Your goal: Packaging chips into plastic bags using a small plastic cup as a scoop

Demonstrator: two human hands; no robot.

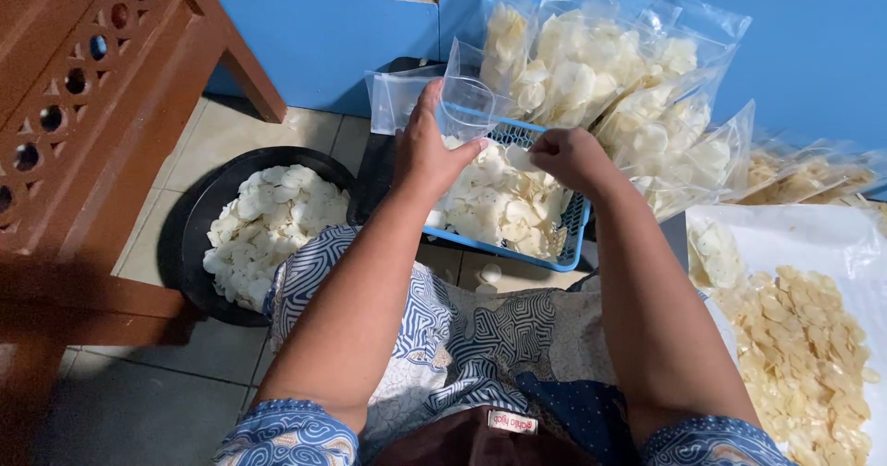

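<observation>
Above the blue basket point(575, 230), frame centre: left hand point(427, 147) grips an open clear bag point(455, 104); right hand point(565, 157) pinches a chip point(520, 158). Best to keep the bag mouth wide and close over the basket, so strays fall back in.

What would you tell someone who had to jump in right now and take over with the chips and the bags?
Left hand: holds an open clear plastic bag above the blue basket.
Right hand: pinches a white chip beside the bag's mouth.
Things: the basket holds white chips; more lie in the black round tray to the left; yellowish chips sit on white sheeting to the right.
Done: filled bags lean against the blue wall.
Left: the held bag looks nearly empty; basket and tray remain loaded.
</observation>
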